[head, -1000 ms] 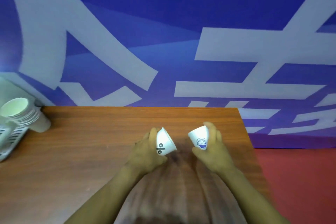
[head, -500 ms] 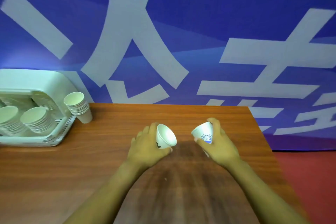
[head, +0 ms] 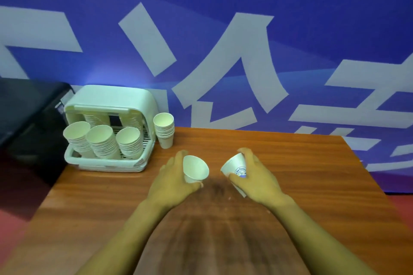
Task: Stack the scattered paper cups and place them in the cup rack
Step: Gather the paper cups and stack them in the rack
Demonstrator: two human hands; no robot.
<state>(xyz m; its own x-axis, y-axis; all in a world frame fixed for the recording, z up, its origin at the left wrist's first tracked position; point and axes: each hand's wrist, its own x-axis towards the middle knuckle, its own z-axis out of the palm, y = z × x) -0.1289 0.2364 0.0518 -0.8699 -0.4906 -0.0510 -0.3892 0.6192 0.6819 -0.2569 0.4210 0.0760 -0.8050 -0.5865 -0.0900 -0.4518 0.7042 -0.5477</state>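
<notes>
My left hand (head: 172, 182) grips a white paper cup (head: 194, 168) tipped so its open mouth faces right. My right hand (head: 257, 177) grips a second paper cup (head: 234, 166) with a blue logo, its base pointing left toward the first cup. The two cups are a short gap apart above the middle of the wooden table (head: 312, 174). At the table's far left stands the pale cup rack (head: 107, 164), holding several leaning stacks of cups (head: 101, 140). One more upright stack of cups (head: 164, 131) stands on the table just right of the rack.
A blue wall with large white characters (head: 223, 69) rises right behind the table. A dark object (head: 24, 116) sits left of the rack, off the table. The table's right edge drops to a red floor (head: 402, 207).
The view has swung left, bringing the whole cup rack and its stacks into sight. My left hand has turned its cup so the mouth faces right. Both hands still hold their cups apart.
</notes>
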